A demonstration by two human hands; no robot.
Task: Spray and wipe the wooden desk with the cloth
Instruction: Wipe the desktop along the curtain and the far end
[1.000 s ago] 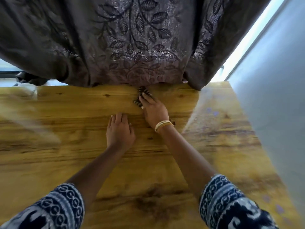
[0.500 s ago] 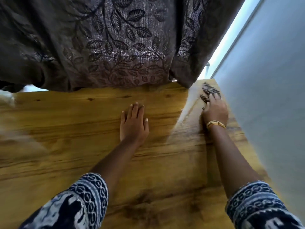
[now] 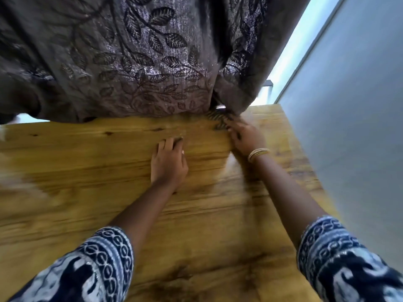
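Head view: a wooden worktop (image 3: 91,162) fills the lower part of the picture, its grain running left to right. Its far edge lies under the hem of a dark curtain (image 3: 135,62) with a leaf pattern, which hangs down and touches the wood along most of that edge. The right edge of the worktop runs just beside a pale wall (image 3: 353,118); a bright strip of window shows between curtain and wall at the far right corner.

The left hand (image 3: 169,162) lies flat on the wood, palm down, fingers straight and together, holding nothing. It rests near the far edge, a little left of the other hand.

The right hand (image 3: 246,138), with bangles (image 3: 258,153) at the wrist, presses a dark patterned cloth (image 3: 220,119) against the worktop right at the far edge, where the curtain hem meets the wood. The hand and cloth are blurred, so whether the fingers curl round the cloth or lie flat on it I cannot tell.

Both forearms reach forward from blue and white patterned sleeves (image 3: 96,269) at the bottom. Bare wood stretches wide to the left of the hands and toward the near edge; to the right, only a narrow band of worktop lies between the right hand and the wall.
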